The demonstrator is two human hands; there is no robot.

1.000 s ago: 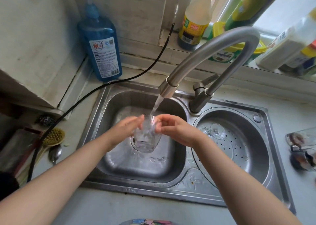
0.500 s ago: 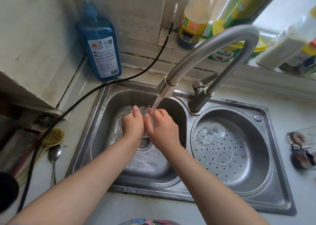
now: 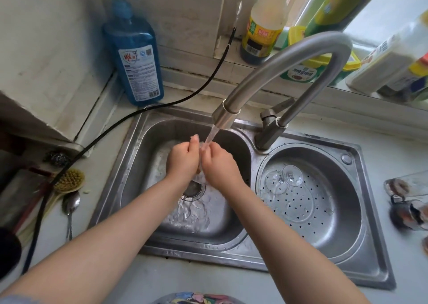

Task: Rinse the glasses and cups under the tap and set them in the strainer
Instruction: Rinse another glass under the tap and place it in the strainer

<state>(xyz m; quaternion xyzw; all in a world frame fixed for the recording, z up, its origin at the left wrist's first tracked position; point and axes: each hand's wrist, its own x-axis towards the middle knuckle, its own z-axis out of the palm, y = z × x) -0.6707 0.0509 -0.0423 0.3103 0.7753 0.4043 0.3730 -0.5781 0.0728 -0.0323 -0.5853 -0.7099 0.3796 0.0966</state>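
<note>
My left hand [image 3: 183, 160] and my right hand [image 3: 220, 165] are pressed close together over the left sink basin [image 3: 143, 165], gripping a small clear glass [image 3: 201, 152] that shows only as a sliver between them. Water from the tap [image 3: 225, 111] runs onto the glass and my fingers, then splashes around the drain. The perforated strainer [image 3: 324, 199] fills the right basin. A clear stemmed glass [image 3: 283, 180] lies on its side at the strainer's back left.
A blue soap bottle [image 3: 136, 56] stands behind the sink, and a black cable [image 3: 162, 104] crosses there. A brush [image 3: 68, 181] and spoon [image 3: 70, 205] lie left of the sink. Glassware [image 3: 407, 197] sits on the counter at right; bottles line the windowsill.
The glass was held open to the stream with my hands apart. My hands have since closed in around it and moved farther back under the tap, hiding most of the glass.
</note>
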